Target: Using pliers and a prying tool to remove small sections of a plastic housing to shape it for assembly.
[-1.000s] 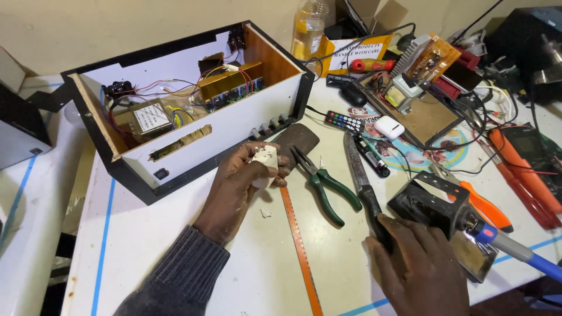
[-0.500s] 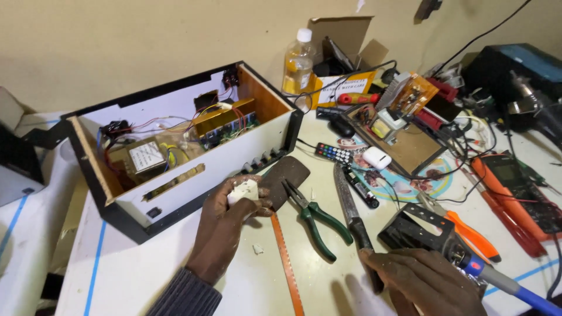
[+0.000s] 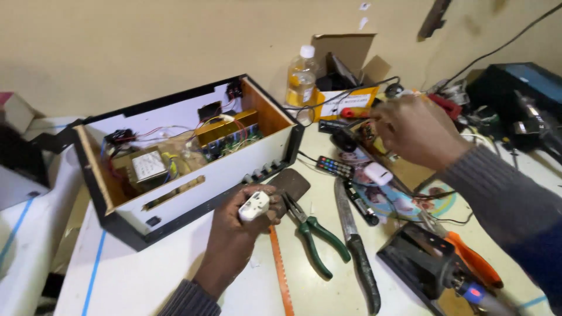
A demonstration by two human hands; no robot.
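Left hand (image 3: 234,234) is curled round a small white plug block (image 3: 254,206), thumb steadying it just below the open box (image 3: 175,169). Green-handled pliers (image 3: 313,231) lie just beside it. Right hand (image 3: 413,131) reaches over the cluttered parts; I cannot tell its grip.

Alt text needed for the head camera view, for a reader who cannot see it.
A person's left hand grips a small white plug adapter beside an open box of electronics, while the right hand reaches over the cluttered back of the white workbench. Green-handled pliers and a knife lie between them.
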